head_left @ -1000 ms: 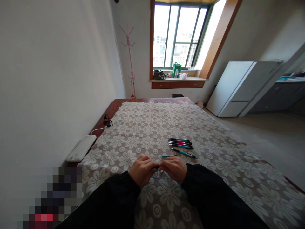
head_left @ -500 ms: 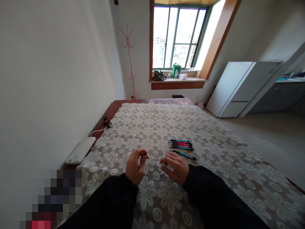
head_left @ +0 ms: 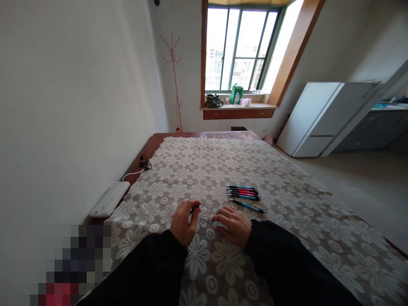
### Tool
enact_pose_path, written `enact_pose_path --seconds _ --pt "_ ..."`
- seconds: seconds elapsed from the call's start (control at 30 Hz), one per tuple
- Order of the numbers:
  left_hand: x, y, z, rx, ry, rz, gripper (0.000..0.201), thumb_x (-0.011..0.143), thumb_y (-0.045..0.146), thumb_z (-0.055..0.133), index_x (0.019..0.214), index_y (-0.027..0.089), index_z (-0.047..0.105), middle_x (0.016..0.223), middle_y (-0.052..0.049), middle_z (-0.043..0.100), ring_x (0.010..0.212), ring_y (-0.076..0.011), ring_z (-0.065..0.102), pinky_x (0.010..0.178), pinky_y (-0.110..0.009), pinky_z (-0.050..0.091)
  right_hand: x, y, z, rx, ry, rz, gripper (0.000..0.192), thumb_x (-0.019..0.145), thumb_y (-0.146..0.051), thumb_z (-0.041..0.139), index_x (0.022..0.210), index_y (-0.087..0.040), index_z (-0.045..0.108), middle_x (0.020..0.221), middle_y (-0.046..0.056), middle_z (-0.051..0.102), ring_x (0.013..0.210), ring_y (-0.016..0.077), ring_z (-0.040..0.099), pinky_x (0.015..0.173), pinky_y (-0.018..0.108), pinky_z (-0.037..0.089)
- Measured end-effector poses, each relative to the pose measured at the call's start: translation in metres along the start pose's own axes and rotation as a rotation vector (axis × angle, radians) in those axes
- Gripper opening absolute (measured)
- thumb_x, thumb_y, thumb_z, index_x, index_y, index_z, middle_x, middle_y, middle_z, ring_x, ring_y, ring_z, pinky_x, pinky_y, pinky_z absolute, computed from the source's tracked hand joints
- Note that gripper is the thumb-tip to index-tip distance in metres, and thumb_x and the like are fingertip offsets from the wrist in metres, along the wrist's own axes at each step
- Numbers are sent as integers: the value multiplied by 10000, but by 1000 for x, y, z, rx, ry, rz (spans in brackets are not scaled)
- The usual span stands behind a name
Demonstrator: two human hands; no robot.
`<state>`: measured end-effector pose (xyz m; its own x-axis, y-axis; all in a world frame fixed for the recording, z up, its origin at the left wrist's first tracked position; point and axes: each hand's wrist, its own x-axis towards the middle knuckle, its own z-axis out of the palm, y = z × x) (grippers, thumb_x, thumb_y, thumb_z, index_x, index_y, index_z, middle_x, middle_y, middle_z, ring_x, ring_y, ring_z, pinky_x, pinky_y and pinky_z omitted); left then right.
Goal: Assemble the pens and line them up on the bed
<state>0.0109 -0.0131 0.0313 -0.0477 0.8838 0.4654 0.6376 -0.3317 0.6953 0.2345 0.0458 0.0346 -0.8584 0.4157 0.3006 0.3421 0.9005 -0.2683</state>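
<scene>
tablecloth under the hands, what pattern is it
White lace daisy flowers on the tablecloth over a brownish base, clearest in the head view.

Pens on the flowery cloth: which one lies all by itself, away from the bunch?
The teal pen, lying slanted just in front of the bundled pens and nearest the right hand.

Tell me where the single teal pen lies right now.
Head view: the single teal pen lies on the tablecloth, just beyond the right hand, nearer than the pen bundle.

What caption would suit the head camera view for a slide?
Left hand pinches a small dark pen part; right hand rests on the floral tablecloth near a row of pens.
</scene>
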Motion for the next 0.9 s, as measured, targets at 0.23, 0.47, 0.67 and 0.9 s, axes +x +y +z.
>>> enact_pose_path --seconds 0.23,0.47,0.67,0.9 --pt "0 1 0 -63 10 -13 121 961 195 454 1025 224 552 927 -31 659 898 -190 626 817 -335 470 23 -15 11 -69 -51 -32 339 897 -317 670 1224 -258 603 1282 57 627 1030 256 562 826 387 427" --pt "1 7 1 -75 -49 -35 130 941 155 422 973 219 530 876 -28 632 845 -183 620 773 -305 464 28 -9 27 -127 94 -127 126 975 -165 540 898 -201 634 941 39 692 825 206 553 712 352 374" --pt "0 9 1 -33 -123 -46 175 942 123 372 977 216 516 881 -33 621 857 -185 618 752 -295 457 23 -12 25 -139 130 -62 87 964 -176 551 1010 -192 623 898 61 657 829 224 541 722 355 377" --pt "-1 7 1 101 -168 21 127 1006 306 423 1020 224 519 866 -15 609 823 -187 592 748 -314 447 23 -13 27 -154 122 -7 89 932 -181 608 847 -206 600 833 34 629 797 210 528 697 345 341"
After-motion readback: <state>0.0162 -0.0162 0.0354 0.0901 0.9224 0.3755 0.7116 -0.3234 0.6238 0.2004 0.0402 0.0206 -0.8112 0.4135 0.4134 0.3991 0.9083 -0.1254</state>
